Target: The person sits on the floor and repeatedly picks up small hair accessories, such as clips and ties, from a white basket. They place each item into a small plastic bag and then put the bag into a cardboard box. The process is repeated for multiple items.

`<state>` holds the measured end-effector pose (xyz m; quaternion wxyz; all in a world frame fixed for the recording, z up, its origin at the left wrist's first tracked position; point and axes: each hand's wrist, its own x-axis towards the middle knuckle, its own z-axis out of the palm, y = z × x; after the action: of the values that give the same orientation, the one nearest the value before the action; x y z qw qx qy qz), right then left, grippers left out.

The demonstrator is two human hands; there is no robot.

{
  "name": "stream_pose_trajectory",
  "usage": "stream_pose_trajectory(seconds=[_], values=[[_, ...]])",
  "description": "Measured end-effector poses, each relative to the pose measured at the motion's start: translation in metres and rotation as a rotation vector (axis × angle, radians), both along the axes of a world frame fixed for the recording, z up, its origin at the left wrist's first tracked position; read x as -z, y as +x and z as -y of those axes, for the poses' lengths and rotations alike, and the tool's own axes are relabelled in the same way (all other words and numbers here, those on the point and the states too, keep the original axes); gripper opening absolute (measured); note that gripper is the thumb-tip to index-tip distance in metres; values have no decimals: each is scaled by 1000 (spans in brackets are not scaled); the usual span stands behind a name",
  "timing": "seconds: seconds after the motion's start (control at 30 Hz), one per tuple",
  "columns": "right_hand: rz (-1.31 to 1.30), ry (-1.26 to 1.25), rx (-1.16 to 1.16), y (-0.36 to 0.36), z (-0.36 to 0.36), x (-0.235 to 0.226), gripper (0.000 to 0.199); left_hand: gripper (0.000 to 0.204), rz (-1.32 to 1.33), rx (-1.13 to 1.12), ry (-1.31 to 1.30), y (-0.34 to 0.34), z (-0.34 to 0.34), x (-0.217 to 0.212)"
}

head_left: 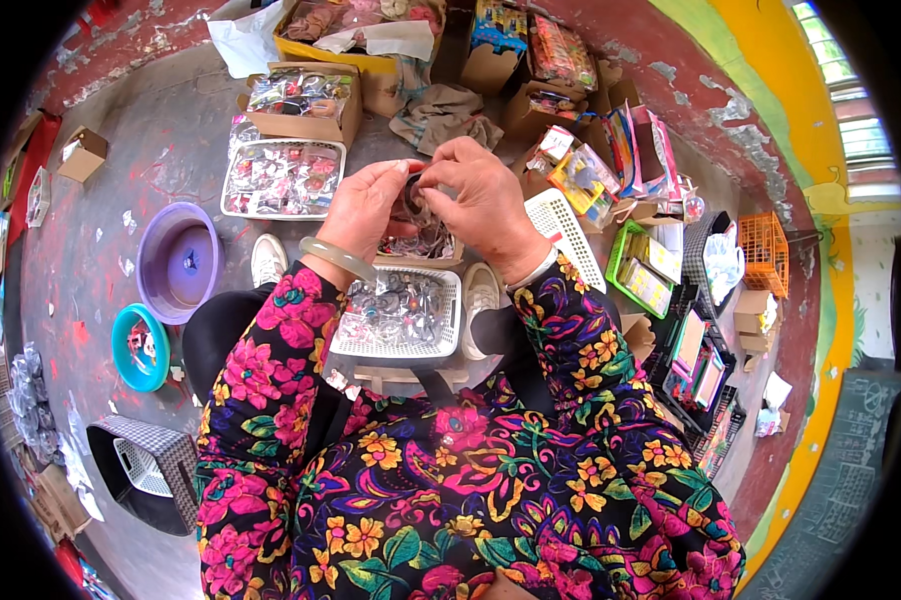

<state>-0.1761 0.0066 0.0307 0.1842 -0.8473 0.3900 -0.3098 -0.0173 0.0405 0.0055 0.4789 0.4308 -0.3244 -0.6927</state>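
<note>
My left hand (369,208) and my right hand (489,208) meet in front of me, both with fingers pinched on a small dark loop (414,192), possibly a hair tie. The fingers partly cover it, so its exact kind is unclear. A pale bangle circles my left wrist. Below my hands stands a white plastic basket (393,350) with many small clear-wrapped dark items. Just beyond it, partly behind my hands, a cardboard box (426,262) holds more small items. To the left of my hands, another white basket (273,214) contains pink and red wrapped pieces.
On the left floor stand a purple basin (151,262), a teal basin (121,345) and a checkered bin (176,480). Filled cardboard boxes (343,105) line the far side. At the right are a green basket (613,262), an orange crate (764,255) and dark crates (709,425).
</note>
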Motion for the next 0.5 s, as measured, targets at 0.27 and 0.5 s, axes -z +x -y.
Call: stream_pose_trajectory(seconds=[0.27, 0.5], values=[[70, -14, 45, 3, -1, 4, 5, 27, -23, -46, 28, -3, 1, -3], [97, -40, 66, 1, 1, 5, 5, 22, 2, 62, 64, -2, 4, 6]])
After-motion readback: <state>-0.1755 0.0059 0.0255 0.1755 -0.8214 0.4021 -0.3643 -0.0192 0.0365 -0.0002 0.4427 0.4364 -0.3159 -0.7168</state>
